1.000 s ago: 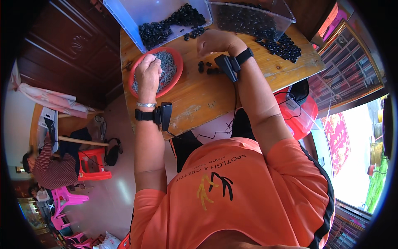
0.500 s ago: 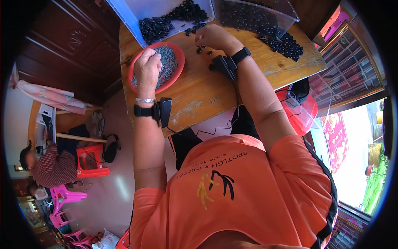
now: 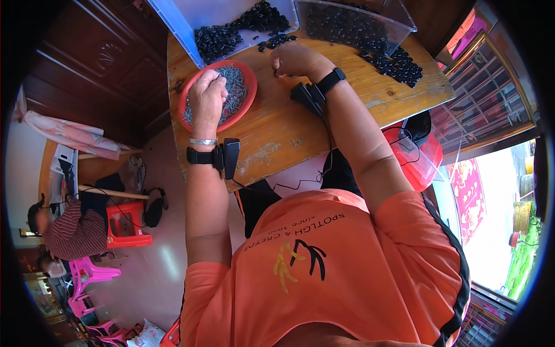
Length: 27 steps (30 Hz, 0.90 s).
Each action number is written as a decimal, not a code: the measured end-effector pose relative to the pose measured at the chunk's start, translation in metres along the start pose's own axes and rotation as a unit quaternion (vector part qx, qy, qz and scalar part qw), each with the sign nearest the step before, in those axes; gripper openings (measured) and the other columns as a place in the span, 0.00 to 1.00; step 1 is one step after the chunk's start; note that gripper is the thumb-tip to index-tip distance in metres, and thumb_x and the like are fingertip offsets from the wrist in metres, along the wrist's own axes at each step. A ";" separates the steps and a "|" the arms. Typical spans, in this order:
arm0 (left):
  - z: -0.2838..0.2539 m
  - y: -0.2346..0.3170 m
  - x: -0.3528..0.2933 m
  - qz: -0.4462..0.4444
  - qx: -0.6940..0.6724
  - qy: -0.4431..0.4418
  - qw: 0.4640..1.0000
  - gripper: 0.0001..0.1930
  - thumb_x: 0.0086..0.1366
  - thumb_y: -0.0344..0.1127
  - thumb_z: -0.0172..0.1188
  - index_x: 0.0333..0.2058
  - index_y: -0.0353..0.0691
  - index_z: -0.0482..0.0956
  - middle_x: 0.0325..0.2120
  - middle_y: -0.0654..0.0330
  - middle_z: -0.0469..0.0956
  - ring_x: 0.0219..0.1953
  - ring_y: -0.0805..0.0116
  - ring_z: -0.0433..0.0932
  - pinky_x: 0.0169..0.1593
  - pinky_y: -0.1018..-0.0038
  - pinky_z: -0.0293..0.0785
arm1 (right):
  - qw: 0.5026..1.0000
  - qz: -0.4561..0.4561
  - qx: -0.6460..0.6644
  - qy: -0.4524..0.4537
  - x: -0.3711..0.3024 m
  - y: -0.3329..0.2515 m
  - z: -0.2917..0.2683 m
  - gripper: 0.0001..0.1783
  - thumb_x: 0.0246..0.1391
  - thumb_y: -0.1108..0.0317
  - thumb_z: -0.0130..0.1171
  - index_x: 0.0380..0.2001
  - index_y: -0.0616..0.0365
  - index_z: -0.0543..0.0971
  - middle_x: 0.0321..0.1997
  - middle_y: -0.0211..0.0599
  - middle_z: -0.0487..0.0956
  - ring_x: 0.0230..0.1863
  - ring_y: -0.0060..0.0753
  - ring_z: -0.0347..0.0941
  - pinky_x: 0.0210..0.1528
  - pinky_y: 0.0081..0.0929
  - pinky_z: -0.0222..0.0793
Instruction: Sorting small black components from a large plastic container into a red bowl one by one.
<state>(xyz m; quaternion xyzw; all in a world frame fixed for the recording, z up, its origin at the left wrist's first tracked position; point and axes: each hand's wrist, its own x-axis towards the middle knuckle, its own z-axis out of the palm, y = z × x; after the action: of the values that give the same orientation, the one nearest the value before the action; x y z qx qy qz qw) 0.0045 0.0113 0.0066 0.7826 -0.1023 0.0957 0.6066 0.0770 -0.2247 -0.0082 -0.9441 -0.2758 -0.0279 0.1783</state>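
Observation:
My left hand [image 3: 208, 94] is closed in a pinch over the orange-red bowl [image 3: 250, 98], which is heaped with small grey pieces like screws [image 3: 233, 92]. What its fingertips hold is too small to make out. Low over the wooden tabletop [image 3: 272, 127], my right hand [image 3: 298, 59] has its fingers curled together, and whatever lies in or under them is hidden. Just beyond it, a few small black rounded parts [image 3: 276, 41] lie loose on the wood.
A clear tub [image 3: 193, 43] of black parts lies on its side at the far left of the table. Another clear bin [image 3: 399, 34] stands at the far right, with black parts [image 3: 399, 68] spilled beside it. At left, a person [image 3: 75, 231] sits near a red stool [image 3: 128, 224].
My right hand has come slightly nearer to me, uncovering more of the loose black parts behind it. Black parts seen below its fingers earlier no longer show. My left hand stays over the bowl.

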 end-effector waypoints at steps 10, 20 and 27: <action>0.002 0.006 -0.003 0.004 -0.048 -0.015 0.999 0.07 0.60 0.31 0.50 0.27 0.35 0.73 0.16 0.67 0.69 0.18 0.81 0.66 0.23 0.83 0.62 | 0.893 -0.032 0.445 0.058 0.001 -0.021 -0.002 0.12 0.44 0.74 0.61 0.35 0.60 0.79 0.31 0.33 0.80 0.33 0.24 0.76 0.36 0.22 0.73; -0.001 0.009 -0.004 0.007 -0.157 -0.028 0.987 0.08 0.61 0.34 0.49 0.27 0.39 0.72 0.18 0.67 0.71 0.20 0.82 0.67 0.24 0.85 0.63 | 0.813 -0.067 0.579 0.005 0.000 -0.054 -0.004 0.11 0.51 0.73 0.61 0.40 0.57 0.77 0.31 0.26 0.78 0.32 0.16 0.74 0.38 0.16 0.72; -0.002 0.009 -0.004 -0.004 -0.180 -0.036 0.983 0.08 0.61 0.35 0.47 0.27 0.39 0.72 0.19 0.66 0.73 0.21 0.80 0.69 0.25 0.85 0.65 | 0.799 -0.091 0.595 0.005 -0.001 -0.061 -0.002 0.11 0.52 0.74 0.60 0.40 0.58 0.77 0.31 0.26 0.78 0.32 0.16 0.74 0.38 0.16 0.72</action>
<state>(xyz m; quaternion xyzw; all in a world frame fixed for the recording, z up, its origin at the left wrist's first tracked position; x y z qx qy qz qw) -0.0016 0.0113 0.0142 0.6641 -0.1363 0.0450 0.7338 0.0439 -0.1781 0.0136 -0.6228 -0.3216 0.1212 0.7028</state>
